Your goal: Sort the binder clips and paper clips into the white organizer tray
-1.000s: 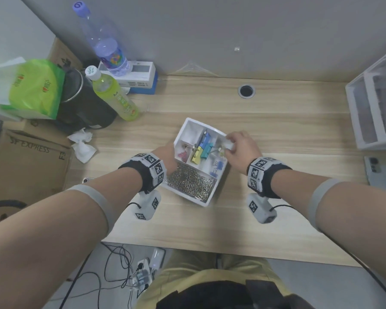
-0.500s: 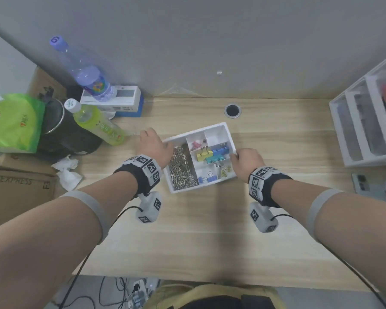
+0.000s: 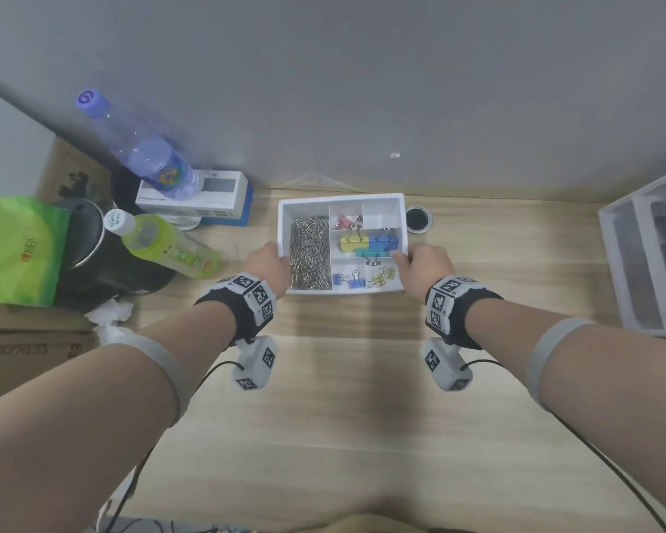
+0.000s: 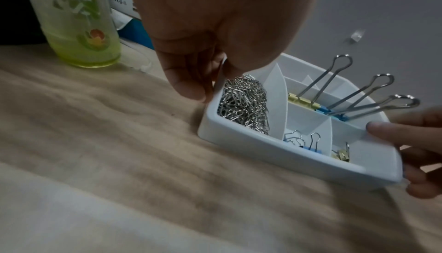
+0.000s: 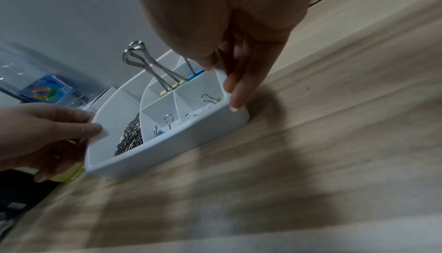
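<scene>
The white organizer tray (image 3: 385, 201) sits square on the wooden desk near the back wall. Its long left compartment holds a heap of silver paper clips (image 3: 310, 257). Large yellow and blue binder clips (image 3: 368, 244) lie in the middle, small pink ones (image 3: 346, 221) behind, small blue (image 3: 346, 280) and gold ones (image 3: 381, 278) in front. My left hand (image 3: 271, 265) grips the tray's left wall (image 4: 215, 94), thumb inside the rim. My right hand (image 3: 419, 263) pinches the right wall (image 5: 226, 87), fingers down its outside.
A green drink bottle (image 3: 169, 248), a clear water bottle (image 3: 143, 151), a white-and-blue box (image 3: 208, 200) and a black pot (image 3: 92, 248) crowd the left. A cable hole (image 3: 418, 220) lies right of the tray. A white drawer unit (image 3: 646, 259) stands at far right.
Both hands turned the tray from a diagonal to square and slid it away toward the back wall. The camera tilted upward.
</scene>
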Action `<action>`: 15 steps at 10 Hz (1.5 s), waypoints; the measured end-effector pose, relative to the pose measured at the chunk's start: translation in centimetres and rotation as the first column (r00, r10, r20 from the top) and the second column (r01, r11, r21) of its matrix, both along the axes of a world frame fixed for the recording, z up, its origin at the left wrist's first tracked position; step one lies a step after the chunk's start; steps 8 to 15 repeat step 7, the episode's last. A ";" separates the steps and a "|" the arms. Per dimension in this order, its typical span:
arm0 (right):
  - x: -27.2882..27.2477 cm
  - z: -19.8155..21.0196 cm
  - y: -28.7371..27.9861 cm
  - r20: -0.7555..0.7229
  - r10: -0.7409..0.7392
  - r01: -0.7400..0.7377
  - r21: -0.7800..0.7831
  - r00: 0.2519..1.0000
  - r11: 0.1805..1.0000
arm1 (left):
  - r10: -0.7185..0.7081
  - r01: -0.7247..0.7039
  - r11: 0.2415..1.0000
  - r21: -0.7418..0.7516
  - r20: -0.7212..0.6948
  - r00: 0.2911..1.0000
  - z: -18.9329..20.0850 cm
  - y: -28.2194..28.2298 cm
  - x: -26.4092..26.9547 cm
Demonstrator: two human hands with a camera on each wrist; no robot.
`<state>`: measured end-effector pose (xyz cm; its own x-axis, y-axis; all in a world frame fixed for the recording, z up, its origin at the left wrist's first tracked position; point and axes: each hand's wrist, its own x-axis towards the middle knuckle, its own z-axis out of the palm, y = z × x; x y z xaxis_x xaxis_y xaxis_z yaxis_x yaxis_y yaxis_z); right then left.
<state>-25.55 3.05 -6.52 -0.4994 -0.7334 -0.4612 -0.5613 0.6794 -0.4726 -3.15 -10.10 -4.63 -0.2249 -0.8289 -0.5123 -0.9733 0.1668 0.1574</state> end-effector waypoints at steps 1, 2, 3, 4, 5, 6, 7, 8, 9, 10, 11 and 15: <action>-0.7 -0.2 -1.3 0.005 -0.036 0.036 -0.010 0.999 0.999 | 0.039 -0.040 0.999 -0.009 -0.054 0.998 -0.9 -1.9 -0.9; -1.4 -0.5 -2.2 0.025 -0.086 0.086 -0.031 0.996 0.996 | 0.054 -0.054 0.999 0.002 -0.091 0.994 -0.7 -3.2 -2.0; -1.6 -0.5 -2.5 0.037 -0.116 0.117 -0.025 0.993 0.993 | 0.058 -0.056 0.998 0.016 -0.102 0.993 -0.5 -3.9 -2.6; -1.6 -0.7 -2.6 0.032 -0.116 0.117 -0.031 0.993 0.993 | 0.072 -0.065 0.996 0.063 -0.119 0.990 -0.5 -4.2 -2.4; -1.7 -0.1 -2.8 0.047 -0.096 0.095 0.011 0.994 0.995 | 0.068 -0.057 0.994 0.092 -0.127 0.990 0.0 -4.2 -2.3; -1.8 0.5 -2.5 0.070 -0.070 0.068 0.025 0.995 0.997 | 0.070 -0.063 0.993 0.097 -0.071 0.995 0.6 -3.7 -2.0; -2.2 2.1 -2.1 0.030 -0.081 0.081 -0.001 0.996 0.997 | 0.125 -0.119 0.991 0.065 -0.096 0.987 1.6 -3.0 -1.9; -2.2 2.1 -2.1 0.030 -0.081 0.081 -0.001 0.996 0.997 | 0.125 -0.119 0.991 0.065 -0.096 0.987 1.6 -3.0 -1.9; -2.2 2.1 -2.1 0.030 -0.081 0.081 -0.001 0.996 0.997 | 0.125 -0.119 0.991 0.065 -0.096 0.987 1.6 -3.0 -1.9; -2.2 2.1 -2.1 0.030 -0.081 0.081 -0.001 0.996 0.997 | 0.125 -0.119 0.991 0.065 -0.096 0.987 1.6 -3.0 -1.9; -2.2 2.1 -2.1 0.030 -0.081 0.081 -0.001 0.996 0.997 | 0.125 -0.119 0.991 0.065 -0.096 0.987 1.6 -3.0 -1.9; -2.2 2.1 -2.1 0.030 -0.081 0.081 -0.001 0.996 0.997 | 0.125 -0.119 0.991 0.065 -0.096 0.987 1.6 -3.0 -1.9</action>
